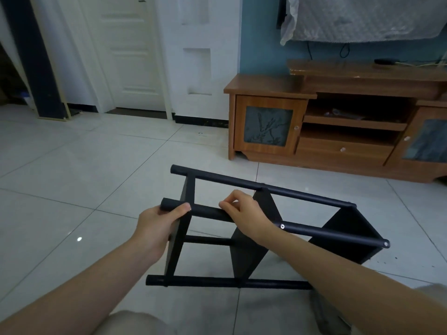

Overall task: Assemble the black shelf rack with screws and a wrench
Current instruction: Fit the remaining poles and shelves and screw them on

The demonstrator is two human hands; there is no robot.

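Black shelf rack (244, 252) lying on its side on the pale tiled floor (72, 177), directly in front of the seated person and between the two forearms. Three flat boards stand on edge: a left end board (179, 238), a middle board and a right end board (346, 233). Four round tubes run across them. The far upper tube (266, 187) and the near upper tube (208, 212) are raised, and the bottom tube (217, 281) rests on the tiles.

The left hand (157, 223) grips the left end of the near upper tube, fingers wrapped under it and thumb laid along its top, just beside the left end board. The right hand (246, 211) sits on the same tube between the left end board and the middle board. Its fingers are curled, with thumb and forefinger tips meeting just above the tube; whether they pinch anything small cannot be told.

Two silver screw heads show on the near upper tube, one (282, 226) at the middle board and one (386, 243) at its right end.

A brown wooden cabinet (266, 117) stands against the blue wall beyond the rack, well apart from it. A white door (130, 56) is at the back left.
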